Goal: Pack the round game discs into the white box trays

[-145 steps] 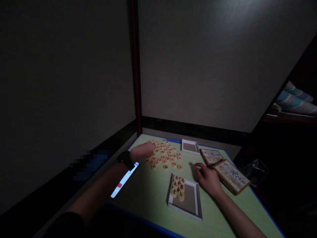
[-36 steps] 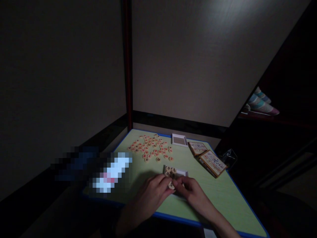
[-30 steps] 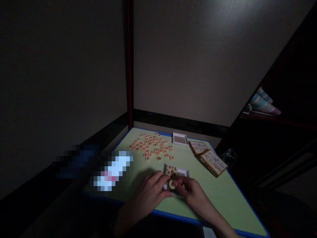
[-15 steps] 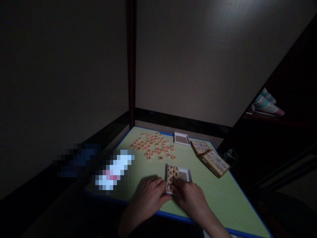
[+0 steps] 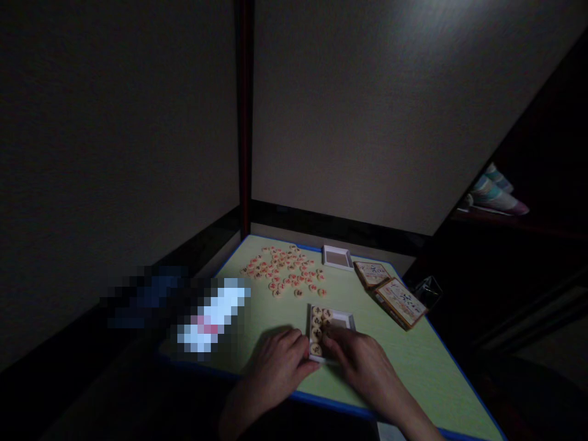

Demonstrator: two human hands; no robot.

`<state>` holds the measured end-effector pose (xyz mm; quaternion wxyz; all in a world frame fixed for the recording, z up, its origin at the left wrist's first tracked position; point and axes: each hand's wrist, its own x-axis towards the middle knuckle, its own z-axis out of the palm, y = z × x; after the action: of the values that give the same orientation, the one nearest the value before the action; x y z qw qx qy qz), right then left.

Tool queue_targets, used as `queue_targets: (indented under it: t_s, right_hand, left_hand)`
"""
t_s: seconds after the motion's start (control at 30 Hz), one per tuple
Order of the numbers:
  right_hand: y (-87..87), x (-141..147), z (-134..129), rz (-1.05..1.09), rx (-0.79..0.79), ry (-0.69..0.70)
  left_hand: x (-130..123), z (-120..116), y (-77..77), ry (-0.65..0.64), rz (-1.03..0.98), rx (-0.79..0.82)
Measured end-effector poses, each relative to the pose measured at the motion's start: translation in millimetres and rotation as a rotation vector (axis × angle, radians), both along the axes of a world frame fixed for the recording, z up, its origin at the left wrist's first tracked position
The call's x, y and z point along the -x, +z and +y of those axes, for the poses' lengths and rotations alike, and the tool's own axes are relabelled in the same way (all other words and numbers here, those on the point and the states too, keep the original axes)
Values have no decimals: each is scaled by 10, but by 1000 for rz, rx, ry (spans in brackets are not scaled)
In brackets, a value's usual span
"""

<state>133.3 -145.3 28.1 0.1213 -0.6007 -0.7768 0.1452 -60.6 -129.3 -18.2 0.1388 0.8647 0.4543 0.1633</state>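
Head camera: in a dim room, a person's two bare hands work at a pale green desk [image 5: 413, 373] with a blue edge. In front of the person lies a shallow white tray [image 5: 342, 315]. Along its left wall runs a column of four round, pale game pieces [image 5: 316, 349] with dark characters; a second column beside it is partly covered by fingers. The left hand [image 5: 280, 361] grips the tray's near left corner, fingers at the side wall and thumb at the near edge. The right hand [image 5: 365, 361] reaches in from the right, fingers bent down onto the second column (whether they pinch a piece is hidden). Farther back on the left, many loose pieces [image 5: 291, 266], mostly red-marked, lie scattered. To their right sits a second tray [image 5: 337, 258], then two printed boxes [image 5: 402, 302], touching or nearly so. At left glows a bright, pixelated rectangle [image 5: 214, 315]; at far right, striped fabric [image 5: 496, 195] rests on a shelf.
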Motion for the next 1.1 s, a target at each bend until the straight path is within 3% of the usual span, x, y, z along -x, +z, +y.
queue_targets:
  t_s: [0.2, 0.33, 0.47, 0.67, 0.87, 1.1]
  right_hand:
    - [105, -288, -21, 365, 77, 129]
    - [19, -267, -3, 428, 65, 64]
    - [-102, -125, 12, 364, -4, 10]
    - [-251, 49, -23, 291, -246, -1]
    - [-417, 160, -38, 48, -307, -116]
    - [-478, 169, -36, -60, -495, -24]
  left_hand:
    - [2, 6, -42, 6, -19, -22]
    - [4, 6, -52, 0, -30, -26]
    - [1, 8, -52, 6, -38, -24]
    - [5, -1, -50, -1, -41, -42]
    - [5, 0, -74, -9, -28, -45]
    - [-4, 11, -80, 0, -39, -56]
